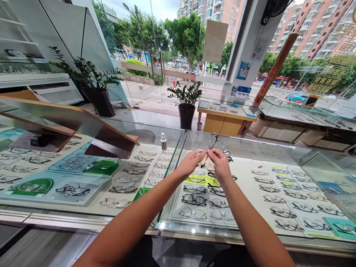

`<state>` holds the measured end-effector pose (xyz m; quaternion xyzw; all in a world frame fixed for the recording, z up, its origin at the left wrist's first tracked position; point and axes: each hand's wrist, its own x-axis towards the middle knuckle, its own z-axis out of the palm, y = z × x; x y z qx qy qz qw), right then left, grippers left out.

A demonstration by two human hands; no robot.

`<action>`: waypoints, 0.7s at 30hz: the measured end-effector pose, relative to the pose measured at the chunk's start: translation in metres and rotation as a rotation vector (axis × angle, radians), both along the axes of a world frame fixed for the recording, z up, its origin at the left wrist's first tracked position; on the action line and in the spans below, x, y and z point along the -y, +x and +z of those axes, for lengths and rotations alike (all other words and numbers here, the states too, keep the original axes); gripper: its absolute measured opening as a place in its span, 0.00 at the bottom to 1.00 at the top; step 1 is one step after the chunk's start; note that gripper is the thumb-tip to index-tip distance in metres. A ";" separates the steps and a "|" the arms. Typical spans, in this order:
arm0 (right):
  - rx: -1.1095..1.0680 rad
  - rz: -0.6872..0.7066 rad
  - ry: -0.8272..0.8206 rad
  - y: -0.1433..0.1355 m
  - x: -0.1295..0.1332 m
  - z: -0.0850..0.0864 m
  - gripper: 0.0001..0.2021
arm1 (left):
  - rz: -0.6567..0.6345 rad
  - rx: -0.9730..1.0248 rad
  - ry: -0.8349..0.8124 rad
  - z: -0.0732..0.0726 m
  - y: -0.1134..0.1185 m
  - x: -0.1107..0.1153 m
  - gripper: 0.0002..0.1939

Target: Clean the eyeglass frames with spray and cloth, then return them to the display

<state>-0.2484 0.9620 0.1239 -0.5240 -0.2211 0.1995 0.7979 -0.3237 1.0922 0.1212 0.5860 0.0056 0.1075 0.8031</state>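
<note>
Above the glass display counter, both hands are raised close together. My left hand [191,162] is closed on a beige cloth [204,160]. Beside it my right hand [220,162] is closed too, its thumb and fingers pinching a pair of glasses [211,140] with the cloth around part of them. The glasses' thin round rims stick up just beyond the fingertips; the rest is hidden by cloth and fingers. A small white bottle [163,141] stands upright on the glass, left of my hands.
Rows of glasses [194,200] lie inside the glass counter [250,231]. Wooden-edged mirrors or stands [105,128] rise at the left. Potted plants [187,116], a wooden cabinet [224,124] and large windows are beyond.
</note>
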 end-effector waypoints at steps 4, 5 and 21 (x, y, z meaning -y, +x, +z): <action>0.037 -0.043 -0.007 0.004 0.003 0.000 0.16 | -0.050 -0.006 0.007 0.001 -0.002 -0.005 0.29; 0.035 -0.047 -0.004 0.005 0.003 0.000 0.16 | -0.069 -0.002 0.022 0.002 -0.002 -0.006 0.29; 0.143 -0.107 -0.071 0.002 0.002 0.016 0.17 | 0.025 0.126 0.286 0.003 -0.004 -0.004 0.24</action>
